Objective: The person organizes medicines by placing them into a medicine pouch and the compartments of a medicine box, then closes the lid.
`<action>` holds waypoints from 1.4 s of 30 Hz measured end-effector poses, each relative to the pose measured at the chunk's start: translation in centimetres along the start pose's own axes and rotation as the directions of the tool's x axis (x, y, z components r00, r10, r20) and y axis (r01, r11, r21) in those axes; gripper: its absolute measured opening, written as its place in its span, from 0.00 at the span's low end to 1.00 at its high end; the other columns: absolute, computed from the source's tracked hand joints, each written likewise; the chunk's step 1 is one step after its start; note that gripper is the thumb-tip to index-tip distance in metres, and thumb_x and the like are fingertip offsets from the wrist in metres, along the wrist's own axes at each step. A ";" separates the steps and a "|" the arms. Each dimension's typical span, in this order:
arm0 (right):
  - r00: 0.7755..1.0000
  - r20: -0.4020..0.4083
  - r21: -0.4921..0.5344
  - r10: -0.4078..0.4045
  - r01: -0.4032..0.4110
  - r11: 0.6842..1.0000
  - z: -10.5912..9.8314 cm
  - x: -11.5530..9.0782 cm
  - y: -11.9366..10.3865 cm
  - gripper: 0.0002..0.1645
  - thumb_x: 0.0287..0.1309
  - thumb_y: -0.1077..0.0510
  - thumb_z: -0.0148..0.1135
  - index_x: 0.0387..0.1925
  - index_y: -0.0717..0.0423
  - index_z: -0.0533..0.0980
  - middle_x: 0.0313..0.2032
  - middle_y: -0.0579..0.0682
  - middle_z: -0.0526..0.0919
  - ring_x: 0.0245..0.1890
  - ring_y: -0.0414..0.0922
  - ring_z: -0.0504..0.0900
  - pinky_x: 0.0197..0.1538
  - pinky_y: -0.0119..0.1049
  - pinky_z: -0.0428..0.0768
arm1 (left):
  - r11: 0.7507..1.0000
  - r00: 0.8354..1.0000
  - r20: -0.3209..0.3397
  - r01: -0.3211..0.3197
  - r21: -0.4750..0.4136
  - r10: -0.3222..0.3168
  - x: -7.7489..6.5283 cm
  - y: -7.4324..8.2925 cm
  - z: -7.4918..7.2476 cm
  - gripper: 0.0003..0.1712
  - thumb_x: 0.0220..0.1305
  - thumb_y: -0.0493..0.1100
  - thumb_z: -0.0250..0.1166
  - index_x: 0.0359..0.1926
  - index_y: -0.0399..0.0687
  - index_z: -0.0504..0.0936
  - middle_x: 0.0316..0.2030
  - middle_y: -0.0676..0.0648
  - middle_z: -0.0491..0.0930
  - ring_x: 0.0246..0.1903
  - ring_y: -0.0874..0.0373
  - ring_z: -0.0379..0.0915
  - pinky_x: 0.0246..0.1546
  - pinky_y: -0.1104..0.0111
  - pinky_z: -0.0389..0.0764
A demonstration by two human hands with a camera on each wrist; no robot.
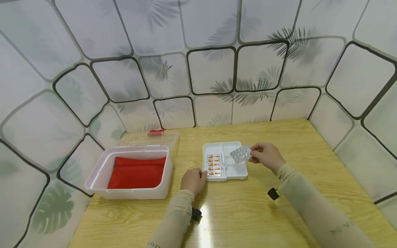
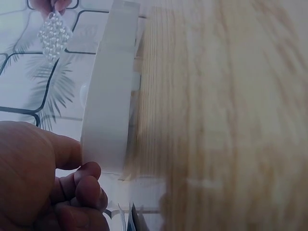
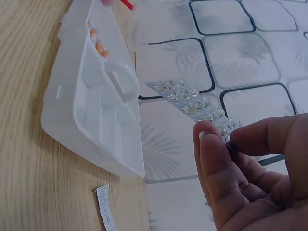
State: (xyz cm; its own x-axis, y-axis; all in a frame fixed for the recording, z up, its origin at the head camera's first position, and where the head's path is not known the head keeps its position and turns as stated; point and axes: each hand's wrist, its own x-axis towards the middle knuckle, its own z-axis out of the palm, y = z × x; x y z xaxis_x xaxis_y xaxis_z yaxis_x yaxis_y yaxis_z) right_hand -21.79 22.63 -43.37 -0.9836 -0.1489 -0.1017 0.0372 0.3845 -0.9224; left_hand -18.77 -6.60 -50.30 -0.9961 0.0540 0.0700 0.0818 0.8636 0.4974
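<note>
A white pill case (image 1: 234, 171) lies open on the table, divided by a raised bar with a handle-like loop. In its left half sits a blister pack of orange-and-white capsules (image 1: 214, 165). My left hand (image 1: 193, 181) holds the case's near left corner, thumb and curled fingers at the edge of its wall (image 2: 108, 96). Over the case's right half, my right hand (image 1: 267, 155) pinches a silver blister pack (image 1: 240, 154) between thumb and fingers. Clear round bubbles show on that pack (image 3: 185, 101) in the right wrist view, tilted and apart from the case.
A translucent plastic box (image 1: 169, 172) with a red zipped pouch (image 1: 136, 174) inside stands to the left. Its clear lid (image 1: 169, 137) with a red latch (image 1: 155, 132) lies folded back behind it. A patterned curtain (image 1: 211, 69) surrounds the wooden table (image 1: 242, 213).
</note>
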 end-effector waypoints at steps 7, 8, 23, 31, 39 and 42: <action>0.995 -0.055 0.071 0.081 -0.077 0.994 -0.1 1.8 0.0 0.15 0.66 0.63 0.53 0.47 0.73 0.72 0.38 0.62 0.81 0.31 0.42 0.84 0.41 0.39 0.83 | 1.000 1.000 0.018 0.010 -0.006 -0.010 0.0 0.2 -0.2 0.19 0.67 0.50 0.61 0.19 0.50 0.76 0.16 0.54 0.72 0.17 0.60 0.66 0.17 0.66 0.67; 0.994 -0.061 0.080 0.089 -0.084 0.993 -0.1 2.0 0.0 0.16 0.66 0.62 0.53 0.48 0.73 0.72 0.39 0.62 0.81 0.31 0.42 0.84 0.41 0.39 0.83 | 1.000 1.000 0.020 0.013 -0.007 -0.013 0.0 0.2 -0.2 0.19 0.67 0.51 0.60 0.19 0.50 0.76 0.16 0.54 0.72 0.16 0.60 0.66 0.17 0.66 0.67; 0.977 -0.083 0.237 0.197 -0.173 0.956 1.3 5.1 1.6 0.17 0.65 0.65 0.51 0.50 0.76 0.70 0.33 0.59 0.82 0.27 0.41 0.85 0.40 0.37 0.83 | 0.995 0.993 -0.102 -0.059 0.083 0.067 -0.1 0.1 0.4 0.17 0.64 0.50 0.64 0.43 0.40 0.81 0.38 0.43 0.82 0.38 0.48 0.79 0.37 0.58 0.79; 0.961 -0.085 0.227 0.264 -0.240 0.944 2.4 6.1 2.2 0.19 0.65 0.63 0.53 0.53 0.72 0.70 0.31 0.56 0.83 0.28 0.41 0.84 0.41 0.37 0.83 | 0.967 0.981 0.023 -0.196 0.163 0.195 -0.2 0.3 0.5 0.40 0.64 0.61 0.59 0.66 0.36 0.67 0.62 0.38 0.69 0.64 0.42 0.62 0.62 0.50 0.65; 0.962 -0.078 0.173 0.263 -0.247 0.954 3.3 6.9 2.3 0.20 0.65 0.62 0.55 0.54 0.71 0.70 0.29 0.55 0.84 0.26 0.40 0.84 0.33 0.32 0.83 | 0.943 0.978 0.115 -0.201 0.264 0.176 -0.1 0.3 1.1 0.49 0.64 0.71 0.49 0.71 0.38 0.58 0.71 0.40 0.56 0.71 0.44 0.47 0.65 0.43 0.56; 0.960 -0.084 0.150 0.268 -0.253 0.956 3.7 7.2 2.4 0.20 0.64 0.63 0.56 0.54 0.70 0.70 0.27 0.54 0.84 0.24 0.39 0.83 0.31 0.31 0.82 | 0.943 0.979 0.105 -0.198 0.268 0.176 -0.2 0.3 1.2 0.47 0.66 0.69 0.49 0.72 0.38 0.58 0.71 0.41 0.56 0.71 0.44 0.47 0.64 0.42 0.55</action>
State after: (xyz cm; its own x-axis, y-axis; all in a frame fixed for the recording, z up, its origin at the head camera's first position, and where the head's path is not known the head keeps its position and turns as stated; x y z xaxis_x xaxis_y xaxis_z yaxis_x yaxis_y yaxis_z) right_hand -28.10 19.14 -47.72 -0.9490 0.0364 -0.3131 0.3111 0.2680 -0.9118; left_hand -18.53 -5.73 -51.16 -0.9641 0.2575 0.0654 0.2657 0.9379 0.2231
